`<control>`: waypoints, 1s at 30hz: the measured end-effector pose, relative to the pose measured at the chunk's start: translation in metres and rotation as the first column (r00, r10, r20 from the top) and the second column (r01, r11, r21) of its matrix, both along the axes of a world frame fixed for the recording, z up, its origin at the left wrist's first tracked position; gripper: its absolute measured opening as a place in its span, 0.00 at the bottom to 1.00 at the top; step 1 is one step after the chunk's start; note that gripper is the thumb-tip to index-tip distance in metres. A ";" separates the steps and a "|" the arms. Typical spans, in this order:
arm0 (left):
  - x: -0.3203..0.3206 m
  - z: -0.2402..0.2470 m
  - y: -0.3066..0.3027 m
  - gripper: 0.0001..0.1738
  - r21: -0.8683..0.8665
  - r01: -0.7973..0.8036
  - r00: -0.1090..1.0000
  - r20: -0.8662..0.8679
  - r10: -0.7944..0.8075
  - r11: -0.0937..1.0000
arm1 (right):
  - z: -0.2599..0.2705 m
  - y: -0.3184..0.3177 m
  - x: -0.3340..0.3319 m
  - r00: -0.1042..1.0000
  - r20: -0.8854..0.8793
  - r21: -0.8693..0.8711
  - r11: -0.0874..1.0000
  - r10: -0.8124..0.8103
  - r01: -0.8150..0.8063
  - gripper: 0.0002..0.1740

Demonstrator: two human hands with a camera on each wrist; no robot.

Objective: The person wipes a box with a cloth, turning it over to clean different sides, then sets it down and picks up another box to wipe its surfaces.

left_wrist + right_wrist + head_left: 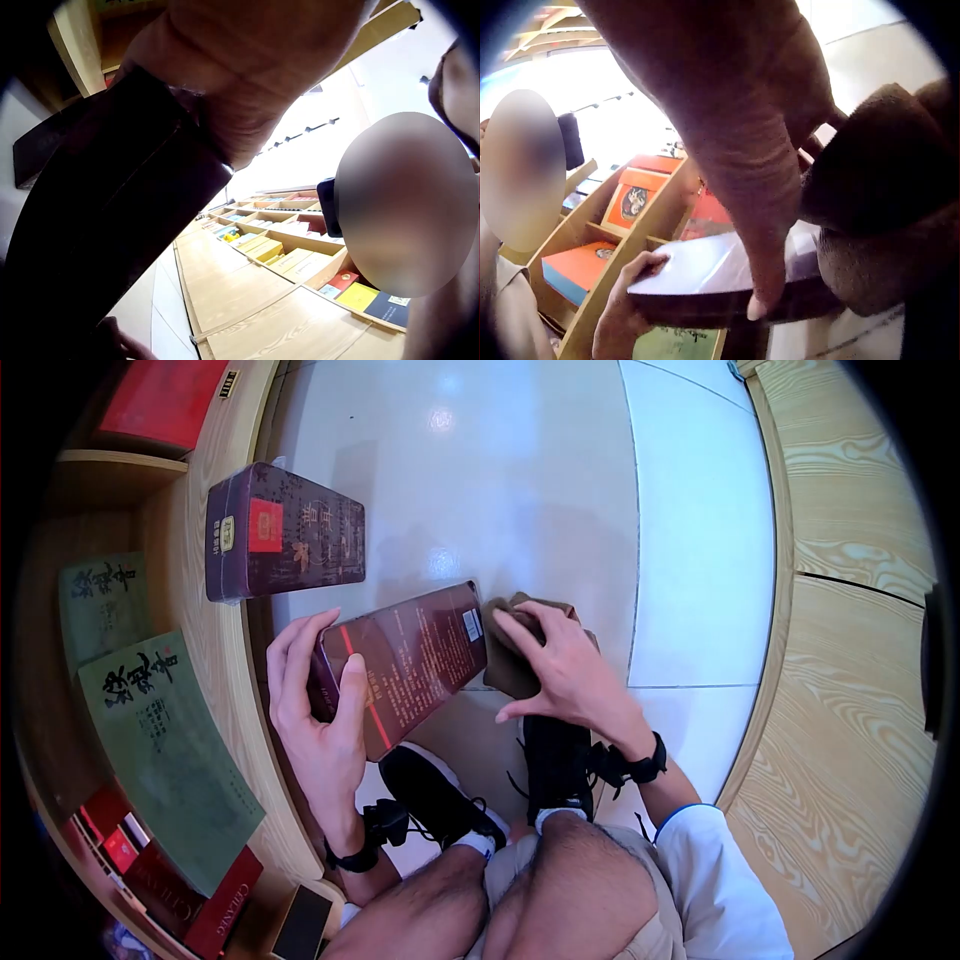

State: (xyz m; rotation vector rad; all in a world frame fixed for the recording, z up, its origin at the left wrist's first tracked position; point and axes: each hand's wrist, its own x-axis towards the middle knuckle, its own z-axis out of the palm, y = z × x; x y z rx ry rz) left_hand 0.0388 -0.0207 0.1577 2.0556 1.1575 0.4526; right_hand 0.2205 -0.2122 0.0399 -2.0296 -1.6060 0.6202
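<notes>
My left hand (pixel 325 705) grips one end of a dark maroon box (pixel 420 660) with gold print, a red stripe and a barcode label, the thumb on its printed face. The box is tilted above the floor, in front of my shoes. At its other end my right hand (pixel 580 675) holds a bunched brown cloth (pixel 512 665), its thumb spread away from the fingers. In the right wrist view the cloth (pixel 885 232) lies close beside the box's glossy side (pixel 705 262). The left wrist view shows the box (pixel 112 202) as a large dark shape.
A similar wrapped dark box (pixel 300 535) with a red label stands ahead on the left, near the shelf edge. Green packages (pixel 165 750) and red boxes (pixel 225 905) fill the left shelf. A wooden cabinet (pixel 850 780) borders the tiled floor (pixel 540 490) on the right.
</notes>
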 end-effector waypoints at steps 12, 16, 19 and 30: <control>-0.008 -0.011 0.003 0.22 0.058 0.027 1.000 0.004 -0.027 0.998 | -0.009 0.005 0.000 0.945 -0.168 0.000 0.959 -0.281 0.285 0.43; -0.007 -0.010 0.002 0.22 0.056 0.024 1.000 -0.008 -0.024 0.998 | -0.002 0.018 0.011 0.919 -0.300 0.094 0.951 -0.256 0.295 0.39; -0.006 -0.010 0.002 0.22 0.051 0.028 1.000 -0.004 -0.028 0.998 | -0.001 0.032 0.007 0.902 -0.362 0.047 0.962 -0.236 0.270 0.36; -0.004 -0.010 0.000 0.22 0.071 0.030 1.000 -0.001 -0.030 0.997 | -0.007 0.067 -0.022 0.917 -0.351 0.092 0.968 -0.187 0.233 0.32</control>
